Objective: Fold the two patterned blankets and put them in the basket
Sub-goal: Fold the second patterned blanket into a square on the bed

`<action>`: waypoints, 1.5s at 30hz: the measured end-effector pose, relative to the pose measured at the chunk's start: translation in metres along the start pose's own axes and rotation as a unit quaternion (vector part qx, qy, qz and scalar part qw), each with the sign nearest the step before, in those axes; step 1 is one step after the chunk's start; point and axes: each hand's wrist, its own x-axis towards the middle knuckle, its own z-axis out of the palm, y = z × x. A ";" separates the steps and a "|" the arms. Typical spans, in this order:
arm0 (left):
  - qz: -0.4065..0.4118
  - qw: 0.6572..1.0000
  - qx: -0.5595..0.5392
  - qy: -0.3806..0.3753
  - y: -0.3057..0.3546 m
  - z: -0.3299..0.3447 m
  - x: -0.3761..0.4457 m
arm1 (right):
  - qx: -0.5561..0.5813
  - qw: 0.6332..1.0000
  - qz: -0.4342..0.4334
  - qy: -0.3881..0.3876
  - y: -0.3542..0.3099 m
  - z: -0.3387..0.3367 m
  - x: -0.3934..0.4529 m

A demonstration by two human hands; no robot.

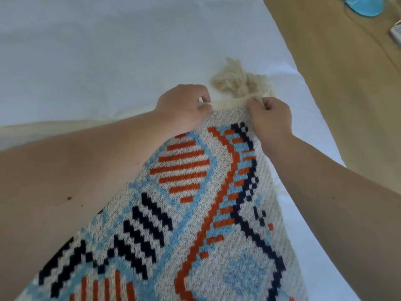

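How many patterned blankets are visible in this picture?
1. The patterned blanket lies on the white sheet, with the left hand and the right hand pinching its cream edge. A second blanket may be out of view.

No readable text, label, brand or number appears; the knitted blanket (195, 203) carries only orange, blue and navy geometric patterning.
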 end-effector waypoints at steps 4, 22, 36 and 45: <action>0.016 0.998 0.052 0.013 0.000 0.004 -0.014 | -0.034 0.995 0.030 -0.088 -0.004 0.010 -0.002; 0.017 0.970 0.239 -0.032 -0.135 0.016 -0.164 | -0.273 0.946 0.068 0.161 -0.021 0.024 -0.023; -0.101 0.971 0.215 0.010 -0.287 -0.044 -0.338 | -0.416 0.778 -0.332 -0.335 -0.055 0.266 -0.307; -0.146 0.976 0.162 0.020 -0.342 -0.053 -0.424 | -0.469 0.716 -0.357 -0.373 -0.060 0.327 -0.390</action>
